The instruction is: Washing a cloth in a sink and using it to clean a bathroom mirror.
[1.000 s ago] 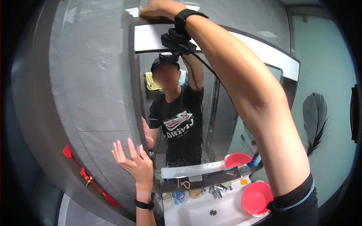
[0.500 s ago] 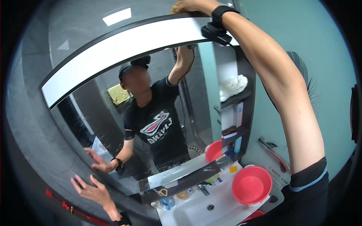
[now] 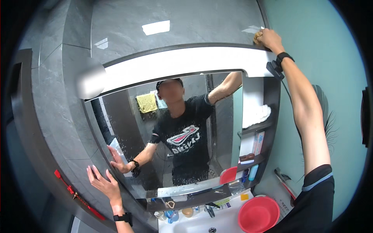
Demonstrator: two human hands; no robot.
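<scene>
My right hand (image 3: pixel 272 41) is closed around a crumpled tan cloth or sponge (image 3: pixel 257 37), whose exact kind I cannot make out. It is at the right end of the top edge of the mirror cabinet (image 3: pixel 186 58), close to the grey wall tile. Low on the left, my left hand (image 3: pixel 105 187) has its fingers stretched out, holding nothing, beside the cabinet's left edge; whether it touches the tile is unclear. Droplets and streaks dot the mirror (image 3: pixel 221 128), which reflects my body and arms.
Open shelves (image 3: pixel 256 126) right of the mirror hold a white bundle, boxes and bottles. Below are a white sink (image 3: pixel 186 223) with a faucet (image 3: pixel 210 209), a red basin (image 3: pixel 258 213) and several small containers. A red hanging ornament (image 3: pixel 74 192) is at lower left.
My right hand has moved right along the cabinet's top with the tan cloth or sponge, reaching the corner. The view has shifted upward, showing more upper wall. My left hand stays open beside the mirror.
</scene>
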